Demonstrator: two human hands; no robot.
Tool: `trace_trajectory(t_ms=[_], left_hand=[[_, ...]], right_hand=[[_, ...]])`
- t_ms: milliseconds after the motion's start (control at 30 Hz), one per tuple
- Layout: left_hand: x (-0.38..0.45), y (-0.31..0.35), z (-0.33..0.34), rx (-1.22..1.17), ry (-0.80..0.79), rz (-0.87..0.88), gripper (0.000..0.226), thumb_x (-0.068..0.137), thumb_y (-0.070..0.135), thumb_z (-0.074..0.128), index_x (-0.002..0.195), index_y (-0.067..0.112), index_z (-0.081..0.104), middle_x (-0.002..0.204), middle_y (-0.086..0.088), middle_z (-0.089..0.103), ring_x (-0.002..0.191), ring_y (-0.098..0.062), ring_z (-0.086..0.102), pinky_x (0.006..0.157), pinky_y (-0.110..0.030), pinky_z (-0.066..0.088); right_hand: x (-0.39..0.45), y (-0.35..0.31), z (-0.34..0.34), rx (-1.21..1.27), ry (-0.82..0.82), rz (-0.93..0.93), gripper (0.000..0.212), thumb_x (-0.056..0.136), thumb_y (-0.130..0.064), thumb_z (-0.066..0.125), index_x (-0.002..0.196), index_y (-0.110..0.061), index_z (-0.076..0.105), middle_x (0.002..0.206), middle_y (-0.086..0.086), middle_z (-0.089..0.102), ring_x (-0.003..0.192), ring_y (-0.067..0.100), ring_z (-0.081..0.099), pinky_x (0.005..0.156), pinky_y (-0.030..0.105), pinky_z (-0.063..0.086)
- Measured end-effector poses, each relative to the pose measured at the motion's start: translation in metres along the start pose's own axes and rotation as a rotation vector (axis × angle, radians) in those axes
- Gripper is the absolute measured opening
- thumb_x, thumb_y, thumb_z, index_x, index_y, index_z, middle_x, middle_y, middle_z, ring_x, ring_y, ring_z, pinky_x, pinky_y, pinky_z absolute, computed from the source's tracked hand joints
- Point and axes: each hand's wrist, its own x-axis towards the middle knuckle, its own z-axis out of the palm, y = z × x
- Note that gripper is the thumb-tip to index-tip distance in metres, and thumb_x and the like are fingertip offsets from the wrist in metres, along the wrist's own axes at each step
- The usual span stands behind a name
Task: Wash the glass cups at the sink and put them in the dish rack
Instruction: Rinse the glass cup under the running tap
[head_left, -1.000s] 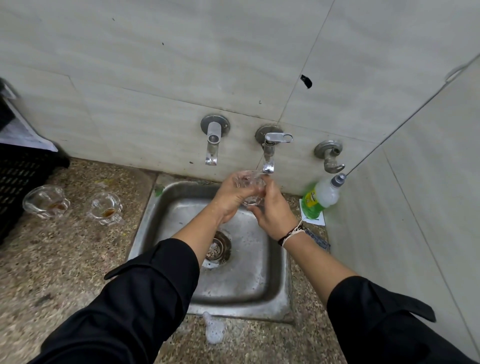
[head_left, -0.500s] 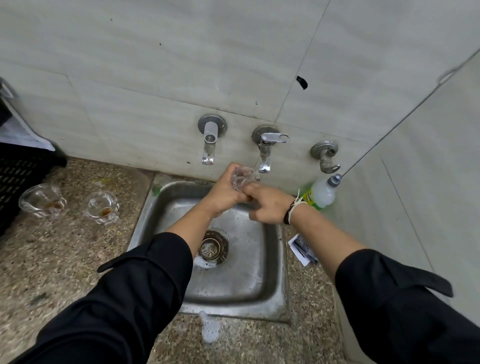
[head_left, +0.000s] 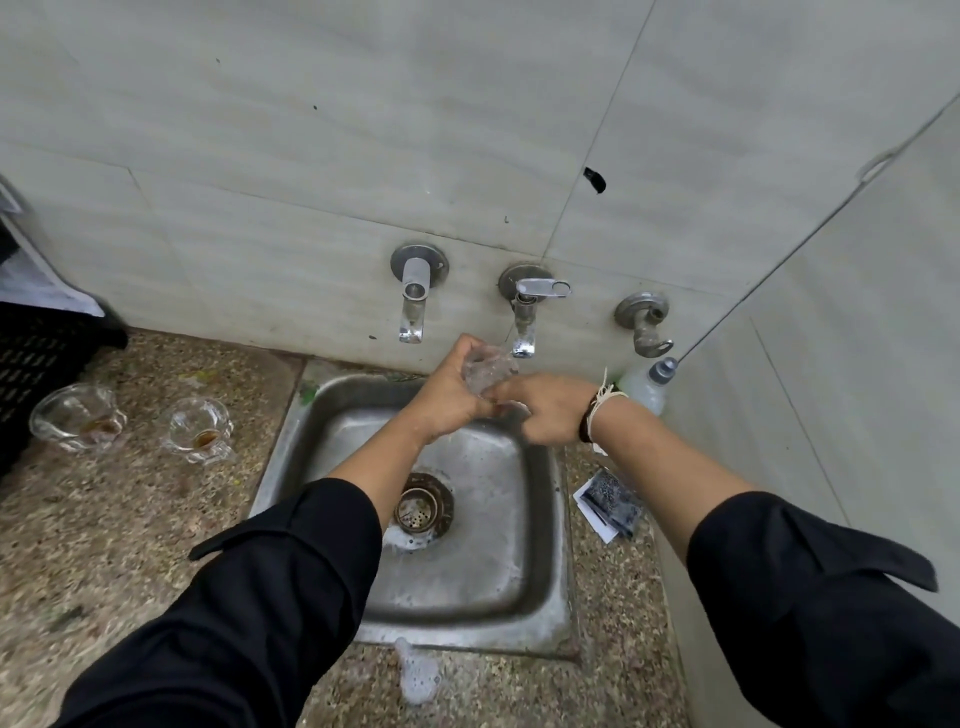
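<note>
Head view: left hand (head_left: 447, 395) curls its grip round the glass cup (head_left: 485, 371) under the middle tap (head_left: 523, 332) above the sink (head_left: 545, 545), right hand (head_left: 545, 410) pinching its lower edge; dish rack (head_left: 36, 358) lies far left, nearer the left hand.

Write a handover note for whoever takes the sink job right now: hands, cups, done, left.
Left hand: grips the glass cup under the middle tap, above the sink.
Right hand: fingers at the cup's lower side, rubbing or steadying; exact hold unclear.
Done: nothing visibly racked.
Left: finish this cup, then wash two dirty cups on the counter left of the sink, tea residue inside. Black rack at far left.
</note>
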Motion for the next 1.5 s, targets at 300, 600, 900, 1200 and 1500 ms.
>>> trace_trajectory(t_ms=[300,600,900,1200,1500], left_hand=[[0.002,0.005,-0.002,-0.023,0.031,0.000,0.069,0.071,-0.014,0.084,0.119,0.014,0.043,0.122,0.001,0.057,0.105,-0.012,0.062,0.081,-0.024,0.053],[0.002,0.006,0.004,-0.051,0.017,0.022,0.066,0.069,-0.013,0.079,0.112,0.025,0.045,0.124,0.002,0.055,0.114,-0.016,0.057,0.085,-0.025,0.052],[-0.001,0.007,0.006,-0.039,0.024,0.020,0.069,0.064,-0.005,0.085,0.112,0.024,0.045,0.121,0.003,0.056,0.111,-0.016,0.060,0.083,-0.024,0.052],[0.003,-0.002,0.002,-0.065,0.041,0.018,0.071,0.066,-0.008,0.084,0.113,0.030,0.047,0.124,0.003,0.053,0.120,-0.016,0.059,0.091,-0.029,0.055],[0.009,0.000,0.001,-0.030,0.042,0.030,0.071,0.068,-0.009,0.087,0.116,0.022,0.045,0.127,-0.007,0.056,0.116,-0.017,0.060,0.095,-0.033,0.054]], right_hand=[[-0.004,-0.011,-0.007,-0.013,0.109,0.038,0.053,0.082,-0.021,0.060,0.134,-0.012,0.052,0.134,0.012,0.058,0.118,0.032,0.057,0.094,0.040,0.050],[-0.004,-0.019,-0.012,-0.007,0.119,0.065,0.049,0.082,-0.017,0.060,0.130,-0.013,0.054,0.129,0.013,0.060,0.116,0.034,0.058,0.089,0.036,0.049],[-0.007,-0.012,-0.006,0.067,0.035,0.069,0.053,0.078,-0.009,0.062,0.130,-0.010,0.053,0.133,0.014,0.057,0.116,0.031,0.056,0.094,0.033,0.047],[-0.009,-0.008,0.000,0.145,0.000,0.060,0.055,0.076,-0.012,0.063,0.131,-0.011,0.058,0.125,0.011,0.061,0.110,0.029,0.059,0.084,0.028,0.048],[-0.011,-0.004,-0.013,0.144,0.045,0.075,0.072,0.068,-0.029,0.050,0.139,-0.019,0.056,0.139,0.006,0.057,0.124,0.026,0.055,0.102,0.037,0.046]])
